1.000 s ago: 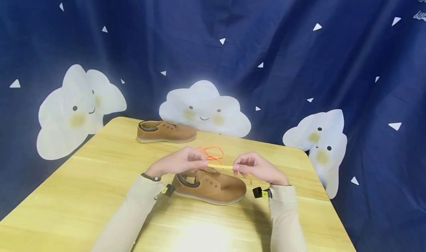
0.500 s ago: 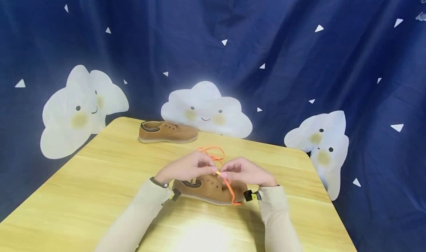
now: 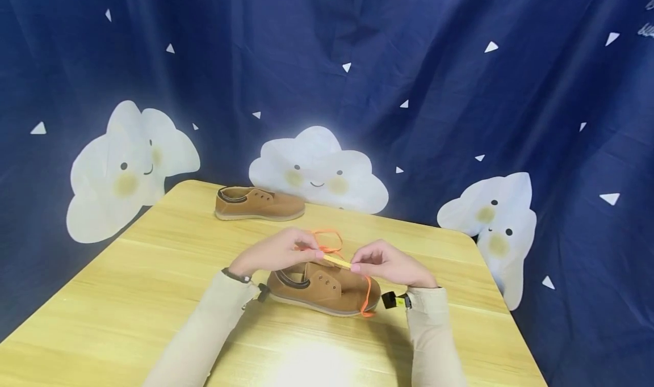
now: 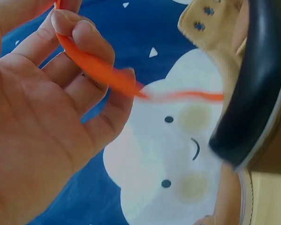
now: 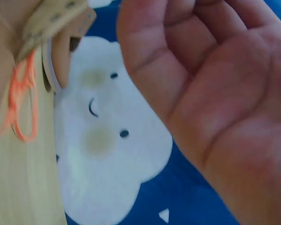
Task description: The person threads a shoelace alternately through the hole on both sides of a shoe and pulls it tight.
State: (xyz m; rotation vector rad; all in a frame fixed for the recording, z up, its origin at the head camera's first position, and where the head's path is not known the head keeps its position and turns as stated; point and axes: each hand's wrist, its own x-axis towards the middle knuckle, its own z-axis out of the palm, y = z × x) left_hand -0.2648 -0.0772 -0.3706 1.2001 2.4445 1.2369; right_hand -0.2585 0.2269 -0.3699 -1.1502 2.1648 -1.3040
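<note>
A brown shoe sits on the table with its toe to the right. Above it, an orange shoelace is stretched between the two hands, looking yellowish there in the head view. My left hand pinches it at one side between thumb and fingertip. On the other side my right hand pinches it, and a lace end hangs down over the toe. In the left wrist view, the lace runs across the curled fingers. The right wrist view shows the right palm, with fingertips cut off at the top.
A second brown shoe without a lace stands at the back left of the wooden table. Loose orange loops lie behind the near shoe. A dark blue curtain with white clouds hangs behind the table.
The hands came together over the shoe, then drew apart again with the lace stretched between them. An orange end now hangs from the right hand over the shoe's toe.
</note>
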